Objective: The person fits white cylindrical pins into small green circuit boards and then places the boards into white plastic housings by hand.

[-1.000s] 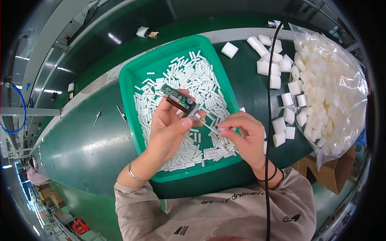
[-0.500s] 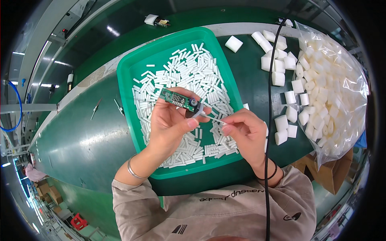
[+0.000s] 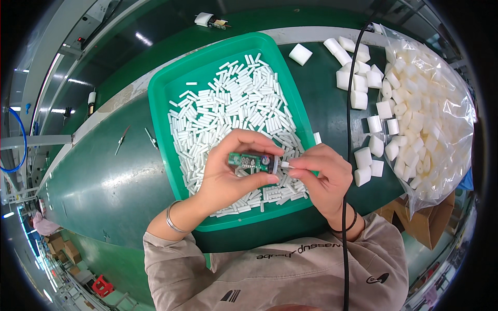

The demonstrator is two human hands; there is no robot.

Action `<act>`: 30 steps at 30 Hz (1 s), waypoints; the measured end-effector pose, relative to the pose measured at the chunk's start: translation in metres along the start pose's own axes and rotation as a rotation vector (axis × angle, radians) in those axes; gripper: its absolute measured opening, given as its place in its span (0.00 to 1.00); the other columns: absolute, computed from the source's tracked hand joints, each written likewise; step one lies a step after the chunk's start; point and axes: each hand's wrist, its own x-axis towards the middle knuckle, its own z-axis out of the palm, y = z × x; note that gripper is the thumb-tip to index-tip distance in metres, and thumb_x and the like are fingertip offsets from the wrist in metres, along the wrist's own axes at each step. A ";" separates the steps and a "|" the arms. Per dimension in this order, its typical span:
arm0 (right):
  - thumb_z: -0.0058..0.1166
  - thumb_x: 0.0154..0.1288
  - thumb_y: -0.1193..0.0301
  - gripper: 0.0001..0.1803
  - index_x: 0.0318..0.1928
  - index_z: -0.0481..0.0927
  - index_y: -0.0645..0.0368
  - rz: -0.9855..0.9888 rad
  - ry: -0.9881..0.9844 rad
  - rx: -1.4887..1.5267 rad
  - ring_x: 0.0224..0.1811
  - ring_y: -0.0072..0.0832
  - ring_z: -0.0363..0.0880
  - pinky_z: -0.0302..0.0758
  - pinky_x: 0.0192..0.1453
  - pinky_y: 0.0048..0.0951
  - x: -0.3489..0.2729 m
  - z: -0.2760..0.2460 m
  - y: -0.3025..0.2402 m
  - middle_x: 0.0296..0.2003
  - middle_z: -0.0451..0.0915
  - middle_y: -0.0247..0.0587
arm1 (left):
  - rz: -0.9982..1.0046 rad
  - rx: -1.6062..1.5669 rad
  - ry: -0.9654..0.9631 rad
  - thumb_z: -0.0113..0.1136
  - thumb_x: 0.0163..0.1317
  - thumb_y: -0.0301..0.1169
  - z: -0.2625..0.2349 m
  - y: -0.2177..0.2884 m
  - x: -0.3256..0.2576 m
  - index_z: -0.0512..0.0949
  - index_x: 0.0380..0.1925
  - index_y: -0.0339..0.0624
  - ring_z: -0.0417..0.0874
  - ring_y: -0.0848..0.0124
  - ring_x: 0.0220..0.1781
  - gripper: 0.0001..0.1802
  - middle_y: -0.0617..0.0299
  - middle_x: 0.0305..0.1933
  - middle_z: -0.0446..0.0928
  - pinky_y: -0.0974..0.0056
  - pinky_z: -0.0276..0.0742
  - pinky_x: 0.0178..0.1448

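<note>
Your left hand (image 3: 228, 176) grips the green circuit board (image 3: 250, 161) above the green tray (image 3: 171, 93); your right hand (image 3: 319, 179) pinches a white tube (image 3: 287, 165) at its end. Misalignment may bend the component or drop the tube.

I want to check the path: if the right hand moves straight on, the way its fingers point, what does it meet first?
The right hand points left with a small white tube. It would probably first meet the end of the green circuit board held in the left hand; depth is unclear.

Left hand (image 3: 228, 173) curled, fingers over top, thumb beneath, pinching closed. Right hand (image 3: 319, 176) just beside it, thumb and forefinger pinched together, fingertips meeting the left's. Both forearms enter from lower edge.
</note>
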 end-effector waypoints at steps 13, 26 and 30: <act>0.61 0.43 0.71 0.15 0.35 0.77 0.60 -0.348 -0.116 -0.545 0.33 0.35 0.72 0.71 0.35 0.30 0.030 -0.023 -0.003 0.30 0.76 0.40 | -0.163 -0.227 0.106 0.67 0.39 0.16 -0.001 0.000 -0.001 0.69 0.40 0.38 0.77 0.70 0.44 0.25 0.56 0.40 0.75 0.68 0.76 0.46; 0.55 0.48 0.74 0.19 0.44 0.71 0.56 0.272 -0.127 -1.381 0.40 0.36 0.71 0.70 0.40 0.34 0.042 -0.081 0.047 0.37 0.72 0.38 | -0.196 -0.360 0.230 0.63 0.42 0.15 -0.006 0.001 0.004 0.69 0.38 0.39 0.77 0.74 0.39 0.21 0.54 0.40 0.75 0.71 0.74 0.43; 0.60 0.43 0.75 0.14 0.35 0.75 0.57 0.037 -0.027 -1.046 0.37 0.36 0.70 0.69 0.39 0.33 0.046 -0.071 0.033 0.34 0.73 0.39 | -0.193 -0.349 0.232 0.63 0.42 0.15 -0.008 0.000 0.003 0.69 0.37 0.39 0.77 0.74 0.40 0.21 0.54 0.41 0.75 0.70 0.75 0.43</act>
